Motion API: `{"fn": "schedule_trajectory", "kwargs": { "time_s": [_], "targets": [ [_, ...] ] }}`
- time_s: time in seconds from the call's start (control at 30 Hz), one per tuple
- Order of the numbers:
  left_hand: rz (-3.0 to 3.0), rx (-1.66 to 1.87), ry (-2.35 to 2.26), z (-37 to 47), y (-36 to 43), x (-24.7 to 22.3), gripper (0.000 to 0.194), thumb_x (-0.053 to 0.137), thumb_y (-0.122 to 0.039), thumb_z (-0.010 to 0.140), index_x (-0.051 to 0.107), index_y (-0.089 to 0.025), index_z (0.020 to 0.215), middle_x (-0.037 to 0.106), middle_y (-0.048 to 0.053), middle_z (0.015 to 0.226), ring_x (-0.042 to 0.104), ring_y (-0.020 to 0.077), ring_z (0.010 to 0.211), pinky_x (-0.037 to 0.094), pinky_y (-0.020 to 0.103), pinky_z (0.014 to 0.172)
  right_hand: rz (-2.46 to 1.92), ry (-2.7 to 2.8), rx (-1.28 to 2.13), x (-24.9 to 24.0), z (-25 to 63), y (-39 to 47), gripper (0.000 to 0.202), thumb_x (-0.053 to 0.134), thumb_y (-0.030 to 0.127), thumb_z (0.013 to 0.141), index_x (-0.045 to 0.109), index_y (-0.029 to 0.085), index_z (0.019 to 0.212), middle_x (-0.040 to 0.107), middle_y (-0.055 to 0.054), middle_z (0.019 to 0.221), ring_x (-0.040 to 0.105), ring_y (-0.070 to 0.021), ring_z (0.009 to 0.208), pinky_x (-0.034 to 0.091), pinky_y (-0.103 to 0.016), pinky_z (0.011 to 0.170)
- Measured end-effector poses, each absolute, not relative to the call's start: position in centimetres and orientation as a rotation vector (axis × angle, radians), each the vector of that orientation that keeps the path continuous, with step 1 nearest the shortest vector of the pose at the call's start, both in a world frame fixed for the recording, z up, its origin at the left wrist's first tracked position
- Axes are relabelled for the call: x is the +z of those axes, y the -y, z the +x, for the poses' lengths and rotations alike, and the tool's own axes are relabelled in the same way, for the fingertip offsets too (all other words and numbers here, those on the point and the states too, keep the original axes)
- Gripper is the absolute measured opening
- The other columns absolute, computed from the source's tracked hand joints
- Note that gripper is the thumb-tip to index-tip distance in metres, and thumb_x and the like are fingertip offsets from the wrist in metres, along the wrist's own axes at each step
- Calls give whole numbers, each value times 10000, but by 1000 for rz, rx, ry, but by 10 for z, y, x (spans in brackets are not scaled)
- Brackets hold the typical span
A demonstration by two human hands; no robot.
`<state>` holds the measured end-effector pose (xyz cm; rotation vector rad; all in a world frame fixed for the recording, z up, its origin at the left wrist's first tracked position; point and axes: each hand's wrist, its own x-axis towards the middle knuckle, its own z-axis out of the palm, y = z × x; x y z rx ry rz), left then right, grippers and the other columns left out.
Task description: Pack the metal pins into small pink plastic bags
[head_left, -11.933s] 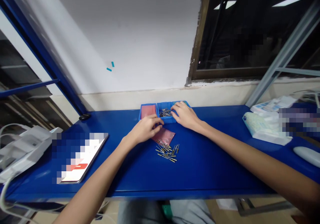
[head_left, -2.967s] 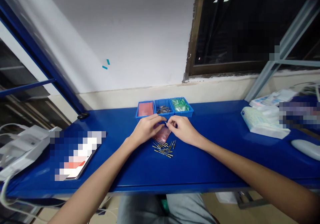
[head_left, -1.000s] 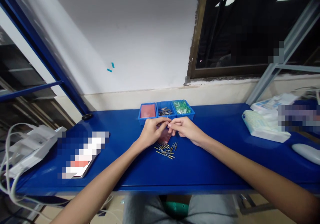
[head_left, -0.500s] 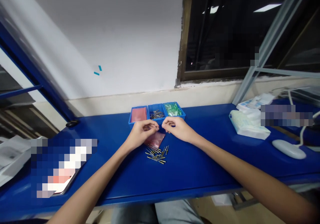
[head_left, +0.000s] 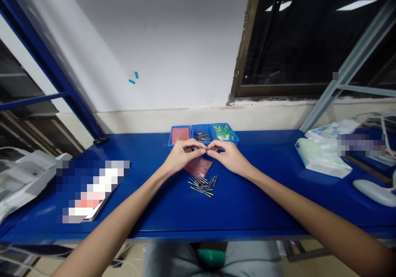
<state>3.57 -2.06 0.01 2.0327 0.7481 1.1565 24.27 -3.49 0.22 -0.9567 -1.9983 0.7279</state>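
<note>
My left hand point(head_left: 185, 153) and my right hand point(head_left: 227, 155) meet at the fingertips, both pinched. Whatever lies between the fingers is too small to make out. Under them a pink plastic bag point(head_left: 201, 166) lies on the blue table, partly hidden by my left hand. Just nearer than the bag is a loose pile of thin metal rivet-like pins point(head_left: 202, 186). Behind my hands stand three joined blue trays: one with pink bags point(head_left: 181, 134), a middle one with metal pins point(head_left: 202, 136), and one with green packets point(head_left: 223, 131).
A phone-like device point(head_left: 100, 204), partly blurred out, lies on the table point(head_left: 247, 211) at the left, near white boxes point(head_left: 31, 178). At the right are a tissue pack point(head_left: 323, 159), a white mouse-shaped object point(head_left: 374, 192) and cables. A wall stands behind.
My right hand has come across to my left, closing the gap between their fingertips. The whole view has shifted, with the table things now farther right.
</note>
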Motion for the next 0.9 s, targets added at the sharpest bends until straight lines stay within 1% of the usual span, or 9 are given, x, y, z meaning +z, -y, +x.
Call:
{"fn": "schedule_trajectory", "kwargs": {
  "time_s": [0.1,0.2,0.27,0.37,0.43,0.53,0.67,0.8,0.9],
  "targets": [
    [2053,1202,-759,36,20,-2,167,673,-260,877,712,-180,1019,715,60,973,647,162,826,521,313,756,-933,2103,597,7,245,32,100,565,218,920,648,179,881,683,-18,836,622,-160,786,466,-287,735],
    [2169,1551,-956,30,19,1,266,613,-211,894,635,-176,1157,667,58,999,590,126,735,487,267,666,-985,2236,174,11,247,13,153,505,187,954,641,170,887,679,-47,871,603,-182,827,443,-314,784],
    [2283,1793,-1072,23,19,5,254,562,-169,903,612,-168,1151,634,49,973,555,117,716,471,265,671,-1070,2266,-103,13,247,-6,187,473,184,970,646,154,903,678,-87,916,587,-220,907,432,-346,830],
    [2420,1847,-1112,14,17,10,201,522,-142,909,615,-162,1087,606,38,929,534,113,691,466,260,660,-1174,2322,-265,16,245,-27,171,510,204,959,661,136,919,681,-112,924,567,-253,952,433,-365,848],
    [2542,1693,-1082,10,15,11,194,501,-145,919,628,-163,1065,607,45,932,551,122,710,479,266,667,-1135,2378,-288,16,245,-25,166,536,233,952,669,135,936,681,-111,952,554,-258,981,425,-378,893],
    [2796,1216,-1007,6,12,5,231,483,-168,934,650,-171,1093,643,57,954,603,150,778,511,295,722,-1053,2374,-280,9,249,1,213,488,269,984,666,155,967,666,-92,985,541,-247,1007,406,-388,942],
    [2924,662,-986,7,8,-5,283,522,-202,916,658,-179,1163,686,76,1033,658,192,884,534,332,811,-1128,2452,-122,-9,253,35,225,483,304,993,665,172,990,662,-83,970,579,-240,964,434,-375,878],
    [2891,486,-944,9,6,-11,328,484,-144,913,667,-188,1181,671,85,1148,658,194,985,531,324,871,-1285,2472,37,-23,247,37,256,518,375,976,667,167,971,656,-110,999,608,-261,992,455,-352,807],
    [2831,441,-884,9,4,-13,354,450,-129,934,659,-207,1210,670,68,1213,645,186,1059,521,316,917,-1291,2470,89,-25,244,34,291,508,409,979,674,170,973,648,-115,1009,617,-256,992,460,-342,803]
  ]
}}
